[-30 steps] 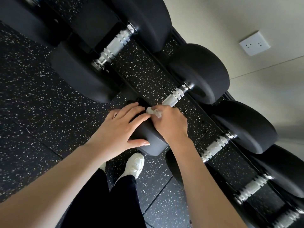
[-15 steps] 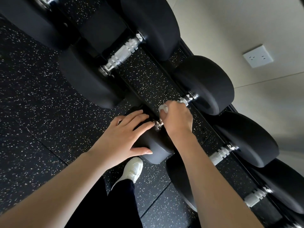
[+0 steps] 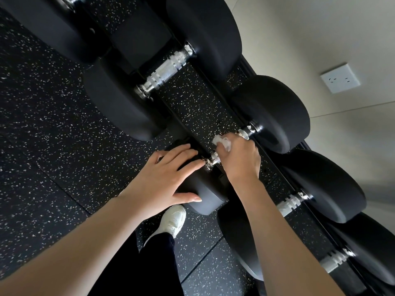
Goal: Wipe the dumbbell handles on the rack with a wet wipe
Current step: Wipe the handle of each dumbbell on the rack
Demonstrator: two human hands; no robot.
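Nearest the camera, a white shoe (image 3: pixel 173 218) stands on the speckled floor (image 3: pixel 42 146) just under the rack (image 3: pixel 192 116). Just above it, the left hand (image 3: pixel 164 178) lies flat with its fingers spread on the near black head (image 3: pixel 203 195) of the dumbbell being cleaned, pressing rather than gripping, which looks meant to stop the weight rolling. Beside it, the right hand (image 3: pixel 239 159) has its fingers curled round the chrome handle (image 3: pixel 213 160), and the wet wipe (image 3: pixel 222 143) is pinched under those fingers, a crumpled corner sticking out on the far side. Only the near end of the handle and a short ridged bit by the far head (image 3: pixel 275 116) show; the rest is under the hand.

Judging by its bulk, the dumbbell is heavy and stiff and best left sitting in the rack. The handle is ridged metal, so the wipe should drag over it without slipping, though damp chrome may turn slick. The wipe is soft and thin and could bunch or tear on the ridges, so it wants wrapping round the bar and sliding along it.

Farther off, bigger dumbbells (image 3: pixel 166 71) lie in the same row, and a wall socket (image 3: pixel 339 79) sits on the pale wall behind.
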